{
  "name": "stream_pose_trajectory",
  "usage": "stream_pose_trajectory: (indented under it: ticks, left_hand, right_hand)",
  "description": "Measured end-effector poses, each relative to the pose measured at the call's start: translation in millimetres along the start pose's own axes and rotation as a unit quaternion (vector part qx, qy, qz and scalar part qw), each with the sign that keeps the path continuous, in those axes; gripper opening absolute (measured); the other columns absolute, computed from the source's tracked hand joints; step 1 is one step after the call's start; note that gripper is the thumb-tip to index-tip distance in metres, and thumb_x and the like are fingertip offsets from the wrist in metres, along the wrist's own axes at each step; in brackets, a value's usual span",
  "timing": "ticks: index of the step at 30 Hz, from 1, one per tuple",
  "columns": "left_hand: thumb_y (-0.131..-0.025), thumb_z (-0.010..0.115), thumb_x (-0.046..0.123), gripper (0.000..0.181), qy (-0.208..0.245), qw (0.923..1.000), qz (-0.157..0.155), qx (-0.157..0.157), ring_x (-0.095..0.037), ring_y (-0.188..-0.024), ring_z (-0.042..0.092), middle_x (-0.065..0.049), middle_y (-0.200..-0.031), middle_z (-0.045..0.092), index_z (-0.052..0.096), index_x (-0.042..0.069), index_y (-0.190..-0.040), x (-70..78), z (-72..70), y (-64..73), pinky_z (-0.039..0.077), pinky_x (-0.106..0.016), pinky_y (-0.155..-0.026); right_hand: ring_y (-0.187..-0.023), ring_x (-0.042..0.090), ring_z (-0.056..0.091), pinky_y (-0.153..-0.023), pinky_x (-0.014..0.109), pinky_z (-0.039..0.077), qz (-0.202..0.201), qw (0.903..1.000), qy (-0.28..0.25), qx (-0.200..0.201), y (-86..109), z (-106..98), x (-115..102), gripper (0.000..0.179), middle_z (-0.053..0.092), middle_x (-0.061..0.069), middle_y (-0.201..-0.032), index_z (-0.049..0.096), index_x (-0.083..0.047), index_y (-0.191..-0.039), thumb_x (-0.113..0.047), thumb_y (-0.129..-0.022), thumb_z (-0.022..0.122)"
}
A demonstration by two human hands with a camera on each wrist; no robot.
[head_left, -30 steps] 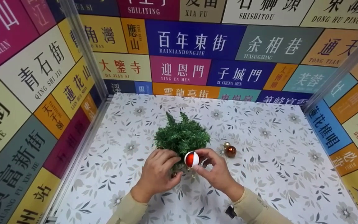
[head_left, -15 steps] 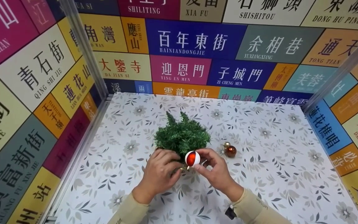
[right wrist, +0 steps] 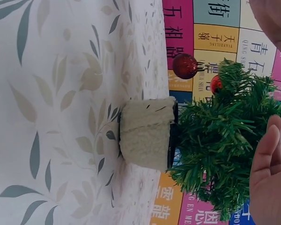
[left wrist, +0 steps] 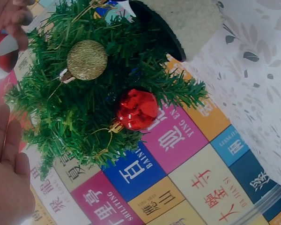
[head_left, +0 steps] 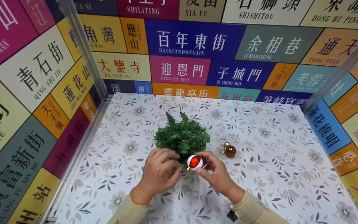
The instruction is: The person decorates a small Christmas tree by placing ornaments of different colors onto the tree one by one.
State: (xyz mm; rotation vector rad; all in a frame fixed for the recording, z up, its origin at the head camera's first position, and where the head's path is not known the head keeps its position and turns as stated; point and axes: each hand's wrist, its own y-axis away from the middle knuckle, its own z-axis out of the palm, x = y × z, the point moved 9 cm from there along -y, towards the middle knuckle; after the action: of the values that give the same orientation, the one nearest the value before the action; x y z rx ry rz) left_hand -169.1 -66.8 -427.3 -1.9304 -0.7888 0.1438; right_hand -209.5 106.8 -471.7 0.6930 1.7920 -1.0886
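Glossy red-and-white ball [head_left: 195,162] is shifting rightward, right hand [head_left: 218,172] pinching it, left hand [head_left: 158,171] seemingly empty; glittery gold bauble [left wrist: 87,60] is decorating green plastic tree [head_left: 182,133], shiny brown ball [head_left: 230,151] lying unhung.

Red-white bauble [head_left: 195,162] — near green tree [head_left: 182,133]

Sign-patterned walls [head_left: 194,39], floral tabletop [head_left: 278,174]

here we've got the striped ball [left wrist: 4,52] cropped in the left wrist view, pot [left wrist: 194,26] clipped too, sleeve lettering [head_left: 262,205] unreadable
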Motion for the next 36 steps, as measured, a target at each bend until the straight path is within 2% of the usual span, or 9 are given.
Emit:
stream_pose_trajectory:
  ticks: [6,12,17,23,27,31,36]
  left_hand:
    - [-0.079,0.071,0.015,0.006,0.009,0.9999,-0.012,0.002,-0.019,-0.098,0.061,0.002,-0.102,0.068,0.072,0.02,-0.077,-0.6,-1.6,-1.8,0.042,-0.039,-0.093]
    - [-0.081,0.07,0.015,0.008,0.015,0.9994,-0.027,-0.013,-0.017,-0.099,0.061,0.003,-0.103,0.068,0.071,0.022,-0.076,-0.3,1.6,-3.2,0.042,-0.038,-0.093]
    - [-0.081,0.069,0.015,0.009,0.007,0.9991,-0.031,-0.028,-0.018,-0.099,0.061,0.003,-0.103,0.067,0.07,0.022,-0.075,0.0,5.1,-3.2,0.043,-0.039,-0.094]
    - [-0.081,0.068,0.014,0.01,-0.007,0.9984,-0.028,-0.048,-0.018,-0.098,0.061,0.002,-0.102,0.067,0.07,0.022,-0.076,-0.6,9.0,-3.3,0.042,-0.039,-0.095]
    - [-0.08,0.067,0.012,0.01,-0.006,0.9982,-0.031,-0.051,-0.018,-0.096,0.061,0.002,-0.101,0.067,0.07,0.021,-0.076,-1.3,8.9,-3.0,0.043,-0.039,-0.093]
    - [-0.08,0.067,0.013,0.01,-0.006,0.9978,-0.038,-0.053,-0.018,-0.096,0.061,0.003,-0.101,0.067,0.07,0.022,-0.075,-2.1,9.3,-2.1,0.043,-0.038,-0.092]
    - [-0.082,0.068,0.014,0.01,-0.005,0.9971,-0.044,-0.062,-0.017,-0.097,0.061,0.003,-0.101,0.068,0.069,0.022,-0.075,-3.0,12.7,-2.0,0.041,-0.038,-0.096]
  right_hand:
    - [-0.087,0.026,0.065,-0.069,0.03,0.054,0.038,0.9988,-0.018,-0.025,3.9,6,13,0.034,0.069,0.011,-0.107,0.056,0.001,-0.126,0.006,-0.093,0.062]
    - [-0.092,0.032,0.063,-0.074,0.033,0.054,0.053,0.9958,-0.043,-0.061,7.5,15,25,0.031,0.067,0.015,-0.108,0.054,0.005,-0.125,0.005,-0.094,0.06]
    - [-0.088,0.032,0.064,-0.072,0.036,0.055,0.06,0.9956,-0.014,-0.07,8.9,16,29,0.034,0.066,0.016,-0.11,0.053,0.005,-0.127,0.001,-0.095,0.062]
    - [-0.086,0.03,0.066,-0.065,0.037,0.055,0.046,0.9963,0.046,-0.056,4.9,11,19,0.034,0.067,0.018,-0.112,0.055,0.006,-0.126,-0.001,-0.095,0.064]
    - [-0.08,0.025,0.064,-0.061,0.035,0.055,0.009,0.9966,0.07,-0.042,0.4,10,7,0.028,0.067,0.012,-0.102,0.062,0.0,-0.12,0.002,-0.092,0.065]
    - [-0.069,0.02,0.06,-0.056,0.034,0.052,-0.037,0.9956,0.08,-0.032,-3.2,12,-3,0.025,0.063,0.009,-0.089,0.066,0.0,-0.113,0.008,-0.09,0.066]
    - [-0.059,0.017,0.053,-0.051,0.03,0.048,-0.058,0.9952,0.075,-0.023,-6.3,14,-6,0.018,0.06,0.006,-0.081,0.068,0.003,-0.108,0.007,-0.09,0.066]
